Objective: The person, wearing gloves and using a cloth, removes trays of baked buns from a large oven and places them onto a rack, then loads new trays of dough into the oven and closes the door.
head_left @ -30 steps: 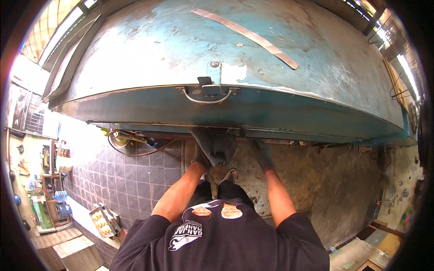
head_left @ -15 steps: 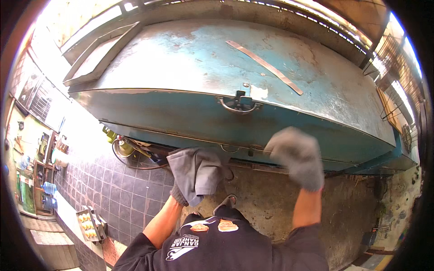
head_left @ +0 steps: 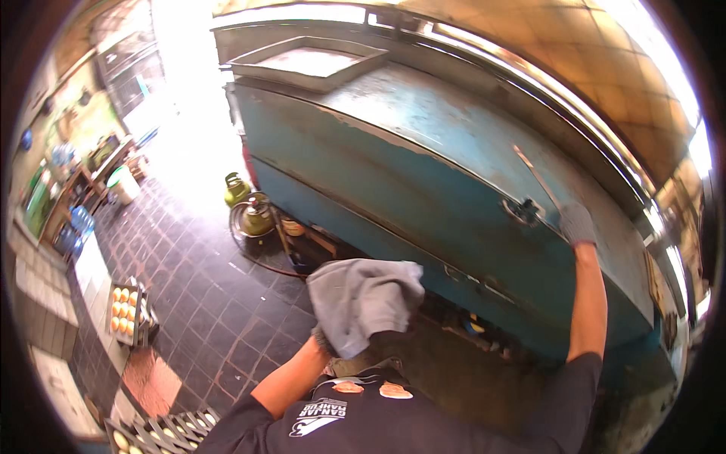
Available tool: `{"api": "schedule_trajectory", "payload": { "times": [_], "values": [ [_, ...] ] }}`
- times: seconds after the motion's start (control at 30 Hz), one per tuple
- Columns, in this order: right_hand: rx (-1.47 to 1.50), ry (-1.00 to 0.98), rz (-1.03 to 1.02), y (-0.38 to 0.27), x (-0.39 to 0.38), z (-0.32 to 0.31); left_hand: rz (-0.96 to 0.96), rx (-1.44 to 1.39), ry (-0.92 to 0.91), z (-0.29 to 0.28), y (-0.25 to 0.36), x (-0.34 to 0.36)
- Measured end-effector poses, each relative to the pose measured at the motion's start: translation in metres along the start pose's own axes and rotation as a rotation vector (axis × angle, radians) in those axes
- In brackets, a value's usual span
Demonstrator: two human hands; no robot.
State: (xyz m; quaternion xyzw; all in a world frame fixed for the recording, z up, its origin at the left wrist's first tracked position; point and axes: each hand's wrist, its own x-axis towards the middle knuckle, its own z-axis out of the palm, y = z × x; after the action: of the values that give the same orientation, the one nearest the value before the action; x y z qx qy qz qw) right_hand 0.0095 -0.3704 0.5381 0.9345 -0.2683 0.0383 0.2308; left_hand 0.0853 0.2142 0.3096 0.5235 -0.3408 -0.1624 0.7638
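Observation:
A big worn blue metal oven [head_left: 423,174] fills the upper middle of the view. My right hand [head_left: 576,222], in a grey glove, reaches up to the metal latch and handle [head_left: 527,209] on its blue door, touching or gripping it. My left hand [head_left: 355,310] is raised in front of my chest and wrapped in a grey cloth [head_left: 367,295], well clear of the oven. A thin metal strip [head_left: 537,178] lies on the oven top just above the latch.
A shallow metal tray [head_left: 310,64] sits on the oven's far end. Green gas cylinders [head_left: 253,212] and a hose stand on the dark tiled floor at left. A tray of round yellow buns [head_left: 125,306] lies on the floor lower left, with more trays [head_left: 162,427] at the bottom.
My view has swung left, so the oven now runs diagonally. My right hand rose from in front of the oven to the latch. My left hand stays wrapped in the cloth.

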Motion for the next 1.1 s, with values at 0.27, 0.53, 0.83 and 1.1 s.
{"api": "schedule_trajectory", "payload": {
  "times": [0.27, 0.53, 0.83, 1.1],
  "values": [
    [0.132, 0.088, -0.069, 0.022, 0.018, 0.008, -0.213, -0.418, 0.142, -0.032, 0.026, -0.034],
    [0.123, 0.244, -0.141, 0.057, 0.015, 0.015, 0.016, -0.216, 0.231, -0.011, 0.041, -0.016],
    [0.299, 0.243, 0.226, 0.170, -0.003, 0.044, 0.102, 0.478, 0.359, 0.004, 0.074, 0.001],
    [1.671, 0.057, -0.546, -0.148, -0.147, -0.084, 0.095, -0.391, 0.421, -0.052, 0.001, -0.050]
  ]
}}
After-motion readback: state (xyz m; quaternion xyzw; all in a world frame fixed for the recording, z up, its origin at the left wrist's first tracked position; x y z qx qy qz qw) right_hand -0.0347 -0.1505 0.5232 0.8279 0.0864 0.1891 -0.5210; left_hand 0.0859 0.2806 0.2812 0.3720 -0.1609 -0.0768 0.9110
